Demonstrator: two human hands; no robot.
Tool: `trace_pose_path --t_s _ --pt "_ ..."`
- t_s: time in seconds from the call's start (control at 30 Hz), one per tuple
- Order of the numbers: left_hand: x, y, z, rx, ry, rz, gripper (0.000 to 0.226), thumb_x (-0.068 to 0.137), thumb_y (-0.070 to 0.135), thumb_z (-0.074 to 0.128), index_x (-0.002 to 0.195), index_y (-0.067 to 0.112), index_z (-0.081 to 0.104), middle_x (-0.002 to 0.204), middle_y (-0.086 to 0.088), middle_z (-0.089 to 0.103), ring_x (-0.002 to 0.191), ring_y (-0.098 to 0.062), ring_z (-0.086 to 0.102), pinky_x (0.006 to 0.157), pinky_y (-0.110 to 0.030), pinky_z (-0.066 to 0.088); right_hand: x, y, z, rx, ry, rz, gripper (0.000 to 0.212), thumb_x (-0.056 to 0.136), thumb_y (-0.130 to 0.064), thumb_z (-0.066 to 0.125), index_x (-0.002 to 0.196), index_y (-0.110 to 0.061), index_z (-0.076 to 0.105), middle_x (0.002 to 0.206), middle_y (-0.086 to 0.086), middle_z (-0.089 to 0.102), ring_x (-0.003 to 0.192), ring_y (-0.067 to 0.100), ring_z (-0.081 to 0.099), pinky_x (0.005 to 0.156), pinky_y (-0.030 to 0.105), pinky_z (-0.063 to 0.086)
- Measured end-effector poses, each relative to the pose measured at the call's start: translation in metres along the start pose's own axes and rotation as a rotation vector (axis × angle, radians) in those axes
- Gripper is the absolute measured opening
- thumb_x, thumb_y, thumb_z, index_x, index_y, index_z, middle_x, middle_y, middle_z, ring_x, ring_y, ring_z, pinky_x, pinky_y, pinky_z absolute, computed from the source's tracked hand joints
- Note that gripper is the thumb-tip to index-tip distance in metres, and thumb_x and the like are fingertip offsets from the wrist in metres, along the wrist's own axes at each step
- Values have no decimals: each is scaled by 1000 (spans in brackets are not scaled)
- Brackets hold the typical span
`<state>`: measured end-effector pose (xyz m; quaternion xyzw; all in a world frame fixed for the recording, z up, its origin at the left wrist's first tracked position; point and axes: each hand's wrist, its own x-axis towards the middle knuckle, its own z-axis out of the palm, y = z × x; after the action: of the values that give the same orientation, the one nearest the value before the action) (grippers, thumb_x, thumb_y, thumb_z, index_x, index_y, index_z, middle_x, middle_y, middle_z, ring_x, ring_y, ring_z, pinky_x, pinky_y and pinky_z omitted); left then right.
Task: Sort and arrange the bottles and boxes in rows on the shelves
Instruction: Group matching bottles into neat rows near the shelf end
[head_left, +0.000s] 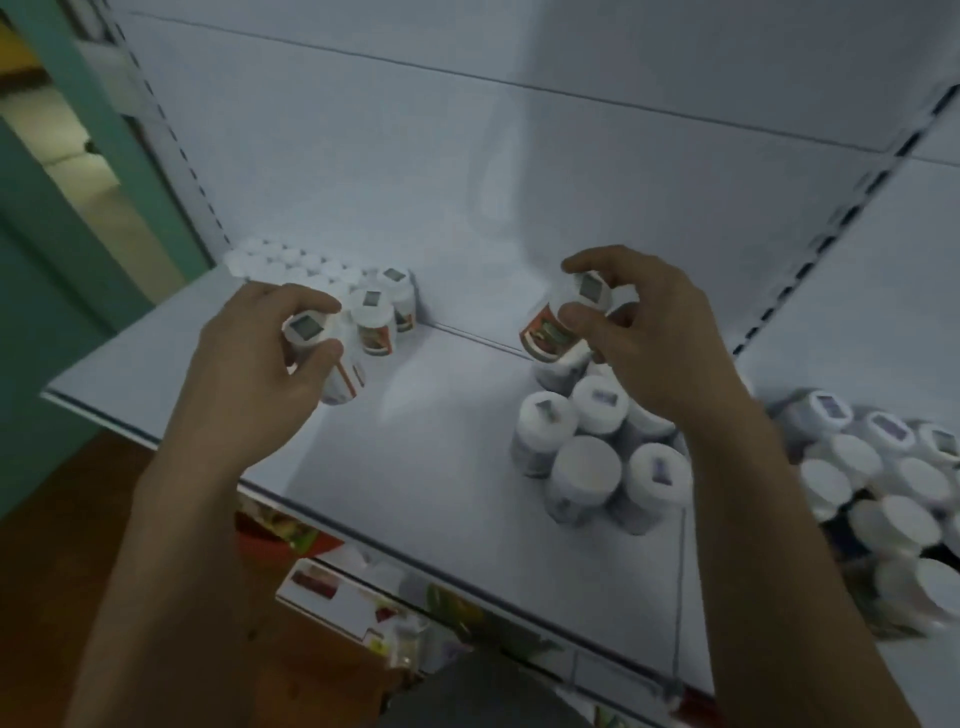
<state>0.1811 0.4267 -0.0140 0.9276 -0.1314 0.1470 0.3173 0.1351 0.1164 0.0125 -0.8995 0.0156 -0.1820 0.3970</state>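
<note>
Head view: our left grip (260, 358) and right grip (639, 338) each clasp a bottle (306, 328). Rows (371, 312) stand begun beside the left; an unsorted cluster (587, 457) sits under the right.

Arms outstretched; left hand (249, 364) grips the left bottle (306, 328), right hand (654, 332) the right bottle (550, 332).

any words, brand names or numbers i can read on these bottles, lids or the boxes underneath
No text can be read; the picture is too blurred.
left-hand bottle: grey lid sticker and red-striped label, blurred.
right-hand bottle: red label and lid sticker, blurred.
loose bottles: lid stickers, blurred.
back-row bottles: labels too small.
boxes: print blurred.
</note>
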Motion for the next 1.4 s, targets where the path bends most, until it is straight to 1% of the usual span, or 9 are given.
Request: trace_pose_path --t_s 0.2,0.3,0.43,0.6,0.7,0.9,1.13,1.23,1.4 --pt "31 -70 11 -90 -69 59 32 88 15 75 118 26 67 116 1 58 80 -14 58 80 -34 49 40 -31 113 -246 -110 55 37 93 -15 63 128 -27 58 115 4 51 100 24 55 79 24 33" --pt "47 -93 25 -148 -128 105 33 87 13 75 117 25 67 113 3 58 92 -14 59 86 -34 52 57 -37 158 -335 -60 65 38 93 -15 61 129 -21 51 118 9 53 96 30 58 76 29 35" --pt "55 -107 43 -183 -192 178 33 88 14 75 118 25 66 111 6 56 81 2 54 74 -12 41 76 -33 197 -347 53 142 26 92 -6 59 116 -14 50 112 10 54 88 33 58 70 32 33" --pt "52 -126 60 -352 -299 152 59 85 21 77 138 31 51 124 9 57 105 -9 59 85 -29 51 60 -20 220 -187 231 118 33 85 7 58 114 -9 57 125 13 48 88 33 60 71 36 46" --pt "45 -142 64 -389 -376 80 71 83 18 80 143 34 46 121 13 62 97 -6 63 83 -19 49 35 -14 222 -38 306 53 39 83 3 63 116 -15 56 121 2 52 86 16 63 74 37 56" --pt "44 -130 71 -482 -458 193 63 86 8 76 142 25 54 121 14 68 106 3 65 92 -11 48 9 -21 230 145 67 -65 41 87 -27 77 125 -21 61 116 -11 61 82 6 60 66 14 44" --pt "65 -156 84 -230 -110 189 31 84 -5 63 107 13 72 105 2 71 98 -17 66 91 -26 49 11 -9 216 129 158 68 39 93 -14 68 129 -23 57 109 -18 62 76 4 58 69 7 38" --pt "68 -163 95 -34 -153 178 27 83 3 64 103 19 71 104 0 62 98 -24 57 85 -41 48 11 -4 210 79 129 83 41 97 -13 60 136 -27 54 111 -10 61 80 7 57 72 12 39" --pt "66 -160 101 89 -159 228 23 86 13 62 106 22 67 107 1 56 102 -24 50 82 -39 40 31 -10 195 -118 70 203 28 91 -41 70 115 -28 64 99 -2 61 81 11 57 66 5 38"
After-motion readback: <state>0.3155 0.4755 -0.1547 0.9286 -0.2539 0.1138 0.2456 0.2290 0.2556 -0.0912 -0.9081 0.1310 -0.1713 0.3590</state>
